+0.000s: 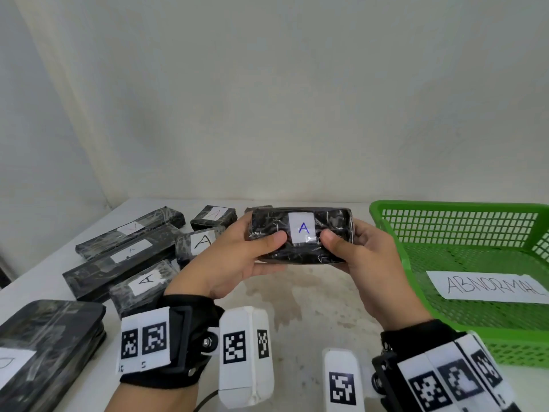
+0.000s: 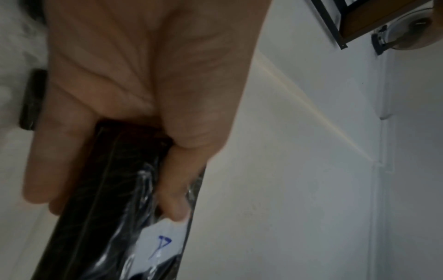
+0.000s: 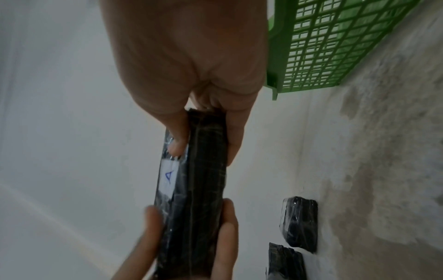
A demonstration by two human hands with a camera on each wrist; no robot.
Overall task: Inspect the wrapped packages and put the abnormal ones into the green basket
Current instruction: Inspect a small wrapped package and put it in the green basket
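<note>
A black package wrapped in clear film [image 1: 326,221] [image 2: 115,189] [image 3: 203,170] is held up above the table, its white label with a blue letter A [image 1: 302,228] facing me. My left hand [image 1: 252,251] [image 2: 115,132] grips its left end, thumb on the front, fingers behind. My right hand [image 1: 353,248] [image 3: 206,117] grips the right end the same way. The green basket [image 1: 386,215] [image 3: 311,47] stands at the right, with a paper reading ABNORMAL [image 1: 487,286] lying in it.
Several other wrapped black packages with white labels lie on the white table [image 1: 312,307] at the left, among them long ones [image 1: 118,257] and a large one [image 1: 44,346] at the near left corner. A bare wall rises behind the table.
</note>
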